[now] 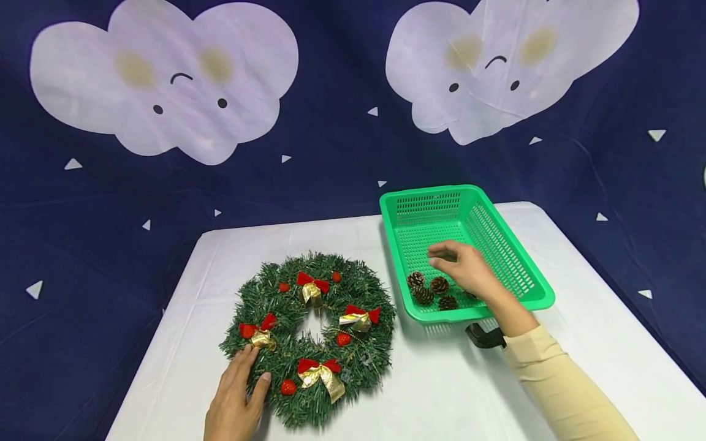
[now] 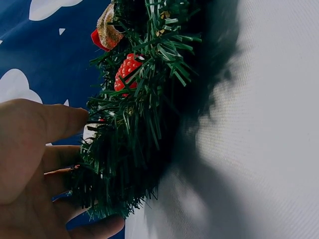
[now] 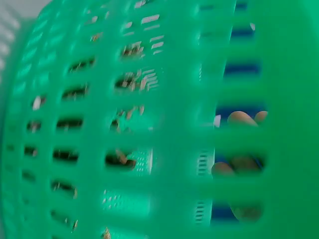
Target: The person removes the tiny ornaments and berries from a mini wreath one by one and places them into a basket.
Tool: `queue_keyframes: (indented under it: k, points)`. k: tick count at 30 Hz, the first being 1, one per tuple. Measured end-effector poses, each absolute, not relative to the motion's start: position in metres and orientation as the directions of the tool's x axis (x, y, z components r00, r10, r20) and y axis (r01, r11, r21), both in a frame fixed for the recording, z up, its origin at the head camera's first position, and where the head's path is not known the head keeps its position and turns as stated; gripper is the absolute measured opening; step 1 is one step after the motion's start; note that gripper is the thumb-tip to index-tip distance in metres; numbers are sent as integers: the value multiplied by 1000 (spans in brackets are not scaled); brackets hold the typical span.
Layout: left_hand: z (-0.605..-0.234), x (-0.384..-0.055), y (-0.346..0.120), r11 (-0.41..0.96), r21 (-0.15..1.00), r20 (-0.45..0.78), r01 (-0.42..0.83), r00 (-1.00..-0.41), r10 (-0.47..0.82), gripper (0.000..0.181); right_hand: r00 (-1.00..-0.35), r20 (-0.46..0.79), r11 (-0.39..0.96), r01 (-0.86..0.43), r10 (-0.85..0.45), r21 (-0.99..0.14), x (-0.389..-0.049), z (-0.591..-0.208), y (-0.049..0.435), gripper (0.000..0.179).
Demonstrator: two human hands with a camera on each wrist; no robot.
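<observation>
Right grip point(image 1: 466, 267) hovers loosely open inside green basket point(image 1: 529, 288), just above pine cones point(image 1: 432, 290). Left grip point(image 1: 236, 404) presses wreath point(image 1: 309, 337) flat on bench point(image 1: 441, 392). Best to pinch one cone cleanly.

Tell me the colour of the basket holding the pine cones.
The basket is bright green, clearest in the head view.

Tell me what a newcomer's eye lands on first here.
First, the green wreath with red-and-gold bows, lying near the left on the white table, the left hand resting on its near edge. Next, the bright green basket to its right, where the right hand hovers over a few pine cones.
</observation>
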State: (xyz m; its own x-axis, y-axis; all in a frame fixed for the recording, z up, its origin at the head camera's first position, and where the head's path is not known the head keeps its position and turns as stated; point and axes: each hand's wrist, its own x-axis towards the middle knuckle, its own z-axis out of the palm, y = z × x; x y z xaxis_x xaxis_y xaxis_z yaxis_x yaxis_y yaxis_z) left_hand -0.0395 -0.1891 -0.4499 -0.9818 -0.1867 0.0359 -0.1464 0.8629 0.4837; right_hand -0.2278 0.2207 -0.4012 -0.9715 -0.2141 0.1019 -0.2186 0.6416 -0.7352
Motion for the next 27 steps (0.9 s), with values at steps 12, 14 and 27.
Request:
queue_keyframes:
  k: [12,14,27]
  points:
    - [-451,-38,-189,860,495,78,-124,-980,-186,54,-952,156,562,-283,-263,-777,-208,-385,191,28]
    - [-451,-38,-189,861,494,77,-124,-980,-186,55,-950,161,558,-288,-266,-778,-206,-384,187,27]
    - [-449,-38,-189,857,494,35,-147,-981,-188,56,-929,208,535,-348,-305,-770,-193,-383,165,28]
